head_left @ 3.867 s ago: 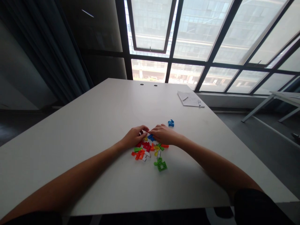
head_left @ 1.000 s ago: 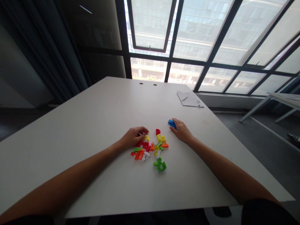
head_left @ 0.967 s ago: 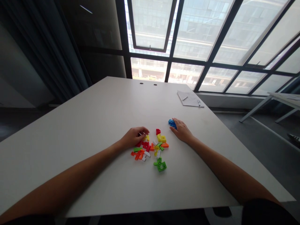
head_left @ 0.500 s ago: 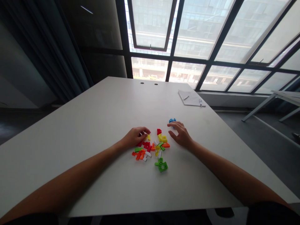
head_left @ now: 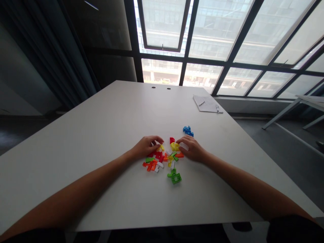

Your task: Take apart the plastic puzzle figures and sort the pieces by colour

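Observation:
My left hand (head_left: 145, 147) rests at the left of a pile of small coloured plastic pieces, fingers curved and thumb apart from the index finger. A small yellow piece (head_left: 162, 147) lies by its thumb. From the right, my right hand (head_left: 192, 149) has its thumb and index fingertips at a yellow plastic piece (head_left: 174, 146). A red piece (head_left: 172, 140) lies just beyond that. Nearer me are red pieces (head_left: 158, 155), orange pieces (head_left: 152, 165), a white curved piece (head_left: 160, 164) and a green square frame piece (head_left: 176, 178).
Blue pieces (head_left: 187, 130) sit in a group beyond my right hand. Farther off, paper sheets (head_left: 207, 103) with pens lie near the right edge of the white table (head_left: 121, 202). Windows stand behind the table, and another table (head_left: 311, 101) is at the right.
My right hand has moved left and nearer me, from beside the blue pieces to the yellow piece. The blue pieces now show fully. My left hand has hardly moved.

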